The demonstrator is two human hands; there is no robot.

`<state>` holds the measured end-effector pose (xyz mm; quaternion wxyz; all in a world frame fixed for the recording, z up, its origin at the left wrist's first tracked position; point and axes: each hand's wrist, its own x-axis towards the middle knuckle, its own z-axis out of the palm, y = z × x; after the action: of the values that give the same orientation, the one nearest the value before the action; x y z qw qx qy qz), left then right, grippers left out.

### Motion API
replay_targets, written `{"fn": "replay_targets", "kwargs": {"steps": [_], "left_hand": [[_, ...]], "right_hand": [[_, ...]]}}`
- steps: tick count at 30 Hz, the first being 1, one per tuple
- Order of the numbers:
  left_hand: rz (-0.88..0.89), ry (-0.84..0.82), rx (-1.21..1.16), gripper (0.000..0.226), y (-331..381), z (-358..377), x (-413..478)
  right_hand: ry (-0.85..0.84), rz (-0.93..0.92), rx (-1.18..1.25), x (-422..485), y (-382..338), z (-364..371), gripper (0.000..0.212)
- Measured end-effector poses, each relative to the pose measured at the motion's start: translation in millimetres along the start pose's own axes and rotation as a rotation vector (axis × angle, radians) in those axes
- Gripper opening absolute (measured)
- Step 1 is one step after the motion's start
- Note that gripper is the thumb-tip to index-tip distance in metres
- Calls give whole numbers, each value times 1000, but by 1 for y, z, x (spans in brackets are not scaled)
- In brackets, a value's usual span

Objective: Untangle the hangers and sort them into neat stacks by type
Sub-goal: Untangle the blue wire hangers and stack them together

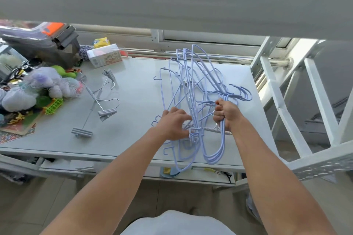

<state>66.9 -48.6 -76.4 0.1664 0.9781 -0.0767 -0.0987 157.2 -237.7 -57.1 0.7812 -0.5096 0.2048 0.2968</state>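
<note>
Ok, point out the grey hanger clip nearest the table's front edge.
The grey plastic clip at the thin rod's near end; the other two clips lie farther back.

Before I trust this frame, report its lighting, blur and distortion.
Head view: soft even daylight, faint shadows beside the grey clip hangers on the white tabletop; wide-angle distortion bows its edge and white metal frame; tangled pale blue wire hangers, left hand and right hand read sharp; plush toy pile at left looks soft.

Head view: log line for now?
right hand: grips blue hangers | left hand: on them, grip unclear | clip hangers: apart on table
</note>
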Motion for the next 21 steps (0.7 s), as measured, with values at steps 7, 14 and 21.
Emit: {"fn": "replay_targets", "kwargs": {"steps": [7,14,21], "left_hand": [[99,152,99,16,10,2,-2],[-312,313,-78,19,19,-2,3],[-851,448,-500,21,8,-12,5]], "right_hand": [[-92,-8,8,-6,-2,10,36],[-105,-159,21,-16,-4,24,33],[34,-172,58,-4,20,16,35]]}}
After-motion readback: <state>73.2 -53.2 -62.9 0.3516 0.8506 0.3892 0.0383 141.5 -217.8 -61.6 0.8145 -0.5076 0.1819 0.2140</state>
